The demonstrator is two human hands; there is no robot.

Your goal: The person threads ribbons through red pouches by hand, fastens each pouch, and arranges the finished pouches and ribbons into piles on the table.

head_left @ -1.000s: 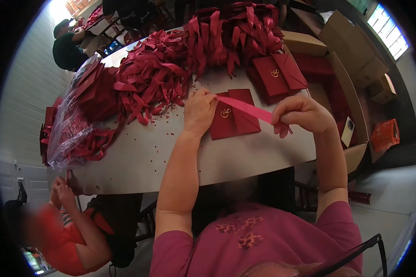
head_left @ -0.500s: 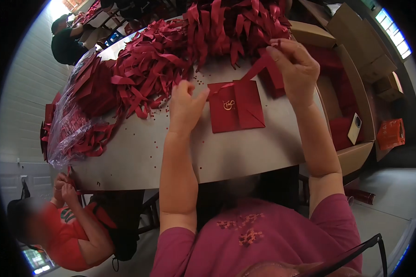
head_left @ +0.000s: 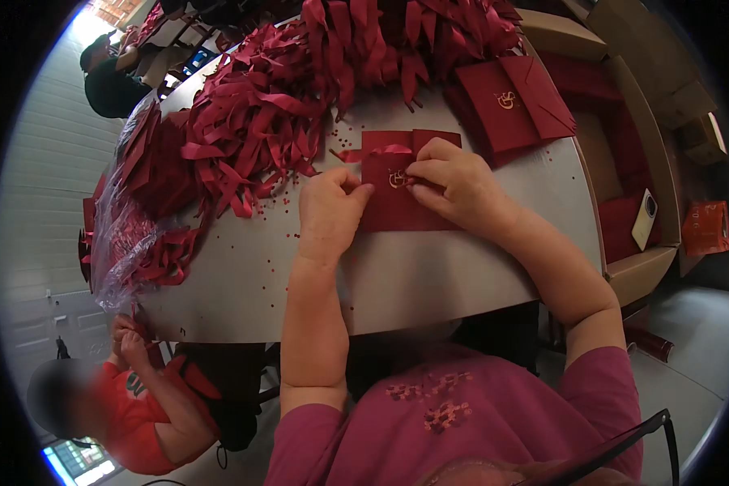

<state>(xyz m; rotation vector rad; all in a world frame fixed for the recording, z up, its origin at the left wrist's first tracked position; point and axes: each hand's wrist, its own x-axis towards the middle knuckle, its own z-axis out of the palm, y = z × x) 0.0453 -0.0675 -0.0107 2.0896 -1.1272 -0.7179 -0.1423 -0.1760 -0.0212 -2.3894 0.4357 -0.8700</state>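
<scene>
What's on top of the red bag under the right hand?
A red ribbon crosses the upper left of the red bag, above a gold logo. The right hand hides part of the bag's right side, so whatever lies beneath those fingers can't be seen.

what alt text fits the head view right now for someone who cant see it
A person's left hand and right hand are at a flat red packet with a gold emblem on a pale table. Beyond lie a heap of red ribbons and a stack of similar packets; an open cardboard box is at right, a co-worker in red at left.
</scene>
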